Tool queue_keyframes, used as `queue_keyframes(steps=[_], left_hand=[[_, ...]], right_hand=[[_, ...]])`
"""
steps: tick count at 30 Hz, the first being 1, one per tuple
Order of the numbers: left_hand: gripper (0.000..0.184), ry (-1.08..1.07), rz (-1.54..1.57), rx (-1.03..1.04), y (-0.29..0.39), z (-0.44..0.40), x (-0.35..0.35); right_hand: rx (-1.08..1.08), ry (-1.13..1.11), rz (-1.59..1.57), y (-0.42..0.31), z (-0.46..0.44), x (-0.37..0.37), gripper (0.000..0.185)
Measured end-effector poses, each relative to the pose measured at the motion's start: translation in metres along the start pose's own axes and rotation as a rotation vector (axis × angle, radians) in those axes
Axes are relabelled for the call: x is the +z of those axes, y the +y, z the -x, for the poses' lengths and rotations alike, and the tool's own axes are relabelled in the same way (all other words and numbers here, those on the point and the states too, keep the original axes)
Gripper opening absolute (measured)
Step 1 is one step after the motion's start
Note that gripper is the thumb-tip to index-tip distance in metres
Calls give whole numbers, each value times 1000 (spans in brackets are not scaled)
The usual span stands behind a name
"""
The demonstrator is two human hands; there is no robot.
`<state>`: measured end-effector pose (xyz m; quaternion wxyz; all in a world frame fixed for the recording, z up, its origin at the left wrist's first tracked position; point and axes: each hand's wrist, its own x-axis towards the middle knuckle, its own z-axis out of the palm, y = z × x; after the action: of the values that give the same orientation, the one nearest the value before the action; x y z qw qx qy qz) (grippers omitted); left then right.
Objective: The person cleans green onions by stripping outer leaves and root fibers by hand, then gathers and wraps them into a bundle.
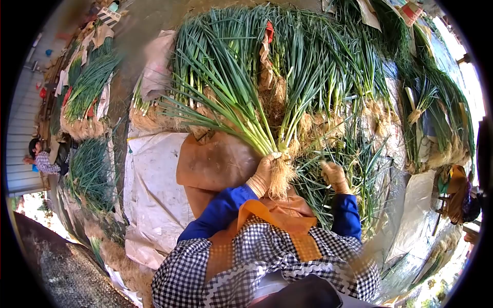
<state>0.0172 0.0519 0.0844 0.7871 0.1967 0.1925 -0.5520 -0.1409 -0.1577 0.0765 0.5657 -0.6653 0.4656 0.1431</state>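
Observation:
A bunch of long green stalks [251, 120] with pale stems and hairy roots [281, 177] slants up and left above the brown apron [218, 160]. My left hand [263, 174] is closed around its base, just above the roots. To the right, my right hand [335, 176] is curled over loose green leaves [318, 192]; whether its fingers hold something is too small to tell. Directly ahead lies a wide row of similar stalks [318, 56], roots toward me, with a reddish cloth tie [269, 33] among them.
A white sheet [154, 179] lies at my left. More stalks are heaped at the far left [92, 77] and the right [441, 102]. Another person [46, 159] sits at the far left edge. Brown and purple items [457, 195] are at the right edge.

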Motion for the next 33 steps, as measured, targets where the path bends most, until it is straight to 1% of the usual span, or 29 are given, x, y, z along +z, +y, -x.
queue_keyframes(steps=[1, 2, 3, 4, 5, 6, 8, 9, 11, 12, 13, 14, 15, 16, 17, 18, 19, 20, 21, 22, 23, 24, 25, 26, 27, 29, 31, 32, 33], left_hand=[[25, 77, -71, 9, -4, -2, 0], [25, 155, -148, 17, -7, -4, 0], [27, 232, -227, 32, -8, -6, 0], [27, 220, -324, 173, -15, -14, -7], [24, 235, -473, 316, -21, -16, -9], [21, 284, -505, 275, -24, -15, -8], [15, 325, -615, 247, -23, -16, -9], [15, 321, -621, 252, -25, -15, -7], [17, 307, -740, 455, -30, -15, -2], [19, 278, -718, 517, -31, -16, -1], [19, 281, -712, 521, -31, -20, -6], [19, 308, -710, 533, -31, -24, -12], [19, 337, -707, 543, -33, -28, -19], [19, 341, -701, 538, -33, -27, -21], [19, 304, -576, 444, -30, -26, -22], [19, 265, -454, 353, -26, -25, -23], [19, 266, -453, 350, -25, -24, -23], [17, 244, -474, 314, -22, -24, -22], [15, 223, -494, 279, -20, -23, -20], [15, 319, -551, 293, -19, -17, -7], [15, 319, -548, 289, -19, -19, -8], [16, 344, -500, 267, -20, -22, -9], [19, 369, -457, 238, -24, -21, -11], [17, 360, -519, 302, -25, -20, -6], [17, 353, -526, 298, -27, -25, -10], [15, 354, -628, 377, -30, -29, -21], [14, 360, -588, 366, -29, -28, -21], [14, 365, -538, 356, -28, -30, -24], [14, 369, -484, 347, -27, -34, -27]], right_hand=[[2, 10, 1, 3, -1, -2, 27], [-163, 184, 431, 6, -3, -2, 27], [-329, 355, 864, 7, -9, -3, 31], [-427, 371, 679, -19, -9, 7, 34], [-406, 384, 538, -63, 4, 24, 36], [-610, 389, 425, -77, -5, 39, 37], [-472, 301, 673, -130, -11, 61, 47], [-425, 306, 866, -133, -43, 76, 49], [-470, 161, 1089, -163, -34, 83, 46], [-478, 160, 1093, -157, -44, 89, 46], [-646, 242, 1206, -143, -62, 99, 37], [-813, 326, 1314, -140, -62, 105, 32], [-812, 320, 1320, -134, -62, 102, 32], [-893, 245, 1169, -138, -43, 96, 32], [-964, 173, 1012, -135, -30, 94, 33], [-1290, 149, 537, -114, -31, 89, 30], [-1208, -6, 405, -116, -3, 76, 29], [-1076, -147, 243, -112, 19, 63, 29], [-845, -229, 19, -103, 37, 47, 29], [-650, -220, -206, -95, 48, 30, 29], [-555, -143, -302, -91, 51, 16, 30], [-718, 63, 2, -90, 39, 15, 25], [-859, 274, 310, -84, 20, 18, 24], [-840, 343, 487, -80, -1, 31, 36], [-916, 309, 614, -93, -10, 43, 44], [-847, 197, 759, -132, -11, 69, 40], [-960, 92, 638, -118, -52, 79, 32], [-1039, 126, 666, -120, -53, 80, 23], [-1277, 143, 762, -115, -55, 79, 22]])
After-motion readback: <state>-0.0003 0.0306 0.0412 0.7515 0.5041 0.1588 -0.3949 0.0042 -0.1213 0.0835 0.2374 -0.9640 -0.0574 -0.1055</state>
